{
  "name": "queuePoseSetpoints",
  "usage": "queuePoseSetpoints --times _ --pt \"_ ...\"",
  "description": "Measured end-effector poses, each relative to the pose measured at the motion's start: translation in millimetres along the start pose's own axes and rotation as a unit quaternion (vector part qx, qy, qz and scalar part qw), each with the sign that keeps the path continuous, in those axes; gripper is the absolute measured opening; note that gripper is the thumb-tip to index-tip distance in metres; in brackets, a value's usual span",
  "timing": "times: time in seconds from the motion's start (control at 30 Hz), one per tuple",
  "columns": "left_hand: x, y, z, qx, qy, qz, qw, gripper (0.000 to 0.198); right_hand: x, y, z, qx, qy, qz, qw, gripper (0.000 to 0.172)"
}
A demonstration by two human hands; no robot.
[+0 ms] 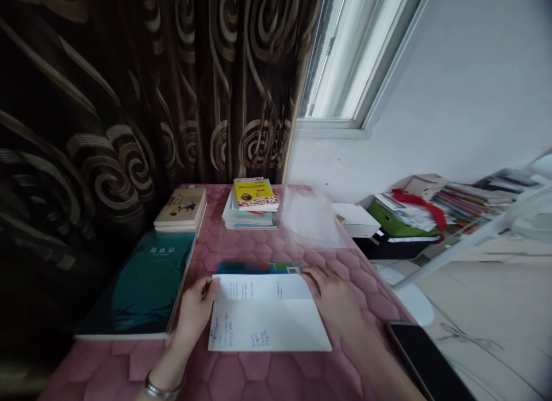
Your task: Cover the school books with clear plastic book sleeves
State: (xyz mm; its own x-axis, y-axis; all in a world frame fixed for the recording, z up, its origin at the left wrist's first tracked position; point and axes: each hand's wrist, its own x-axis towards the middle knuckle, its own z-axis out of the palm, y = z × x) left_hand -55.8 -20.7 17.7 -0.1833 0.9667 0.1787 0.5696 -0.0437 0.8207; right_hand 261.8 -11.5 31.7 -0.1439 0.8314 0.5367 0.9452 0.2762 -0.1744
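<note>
A white sheet of paper [269, 323] with printed lines and blue handwriting lies before me, its top part bent along a crease. My left hand [194, 309] is closed at its upper left corner, fingers curled and the thumb against the edge. At the upper right corner, my right hand [332, 297] grips the sheet, the thumb near the paper's side and the fingers reaching past its top edge. Just beyond the sheet, a blue book or booklet [254, 267] shows only as a strip; the paper hides the rest.
A dark green book [150, 286] and tan books [181, 208] lie left on the pink padded table [241, 375]. A yellow-covered book [254, 193] tops a stack at the back, beside a blurred clear plastic bag [310, 220]. A black phone-like device [426, 361] rests on the right, near a white lamp [457, 245].
</note>
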Motion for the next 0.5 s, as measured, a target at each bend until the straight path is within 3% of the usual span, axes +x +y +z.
queuePoseSetpoints --times 0.13,0.33,0.5 --pt "20.3 6.0 11.4 0.029 0.022 -0.01 0.999 0.031 19.1 -34.8 4.9 0.013 0.042 -0.043 0.998 0.029" --pt "40.8 4.1 21.8 0.034 0.044 -0.018 0.998 0.025 25.3 -110.0 32.5 0.086 -0.024 -0.2 0.976 0.032" --pt "53.9 -5.7 26.5 -0.009 0.039 -0.08 0.996 0.014 14.8 -118.2 65.7 0.084 -0.093 -0.182 0.975 0.046"
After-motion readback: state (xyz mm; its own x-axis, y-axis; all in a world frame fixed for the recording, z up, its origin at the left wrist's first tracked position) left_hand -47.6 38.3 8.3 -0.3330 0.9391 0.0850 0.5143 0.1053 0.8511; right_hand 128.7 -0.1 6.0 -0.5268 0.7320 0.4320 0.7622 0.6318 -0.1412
